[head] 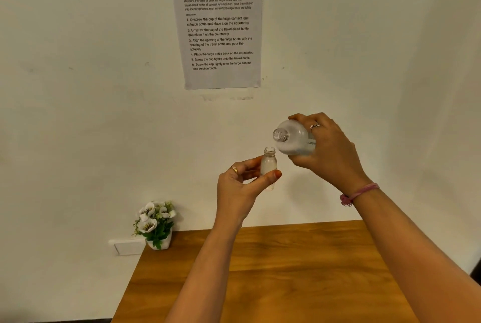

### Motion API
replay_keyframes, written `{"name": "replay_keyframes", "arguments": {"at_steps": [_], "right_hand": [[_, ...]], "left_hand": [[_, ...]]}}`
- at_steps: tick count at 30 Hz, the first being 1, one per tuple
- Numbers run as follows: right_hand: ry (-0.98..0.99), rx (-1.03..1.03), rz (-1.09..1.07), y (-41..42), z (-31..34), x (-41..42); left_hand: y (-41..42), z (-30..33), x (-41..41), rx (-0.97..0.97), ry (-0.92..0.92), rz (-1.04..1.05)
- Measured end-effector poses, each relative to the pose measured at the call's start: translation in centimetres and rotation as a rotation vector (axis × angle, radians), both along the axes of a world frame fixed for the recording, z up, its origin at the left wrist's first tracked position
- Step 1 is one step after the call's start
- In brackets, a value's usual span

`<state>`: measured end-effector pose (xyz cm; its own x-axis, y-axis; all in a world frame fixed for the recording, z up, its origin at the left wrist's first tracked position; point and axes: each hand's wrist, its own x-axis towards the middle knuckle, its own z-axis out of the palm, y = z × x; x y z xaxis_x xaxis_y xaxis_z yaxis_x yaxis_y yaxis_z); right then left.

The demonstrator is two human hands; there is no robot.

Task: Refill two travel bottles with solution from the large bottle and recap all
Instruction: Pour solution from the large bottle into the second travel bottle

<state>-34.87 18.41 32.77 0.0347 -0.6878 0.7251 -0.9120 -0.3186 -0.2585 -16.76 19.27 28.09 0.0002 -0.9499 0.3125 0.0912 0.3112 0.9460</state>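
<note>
My left hand [240,187] holds a small clear travel bottle [268,164] upright in the air, uncapped, pinched between thumb and fingers. My right hand [328,151] grips the large clear bottle [294,138] from above, tipped on its side with its open threaded neck pointing left and toward me. The large bottle's mouth hangs just above and to the right of the small bottle's opening, a short gap apart. No stream of liquid shows between them. Both bottles are raised well above the table, in front of the wall. No caps and no second travel bottle are in view.
A wooden table [273,276] lies below my forearms. A small white pot of artificial white flowers [156,223] stands at its back left corner, beside a white wall fitting [127,247]. A printed task sheet [218,21] is taped to the wall.
</note>
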Motion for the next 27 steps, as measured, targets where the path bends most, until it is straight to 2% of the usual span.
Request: {"name": "replay_keyframes", "arguments": {"at_steps": [5,9,27], "right_hand": [[-0.358,0.177,0.111,0.9,-2.2,-2.0],[-0.522,0.288,0.183,1.8,-4.6,-3.6],[-0.670,0.655,0.288,4.5,-15.4,-9.2]], "left_hand": [[1.0,-2.2,-1.5,0.071,-0.026,-0.018],[2.0,-4.4,-2.9,0.116,-0.087,-0.006],[9.4,-17.3,-8.7,0.391,-0.413,0.029]]}}
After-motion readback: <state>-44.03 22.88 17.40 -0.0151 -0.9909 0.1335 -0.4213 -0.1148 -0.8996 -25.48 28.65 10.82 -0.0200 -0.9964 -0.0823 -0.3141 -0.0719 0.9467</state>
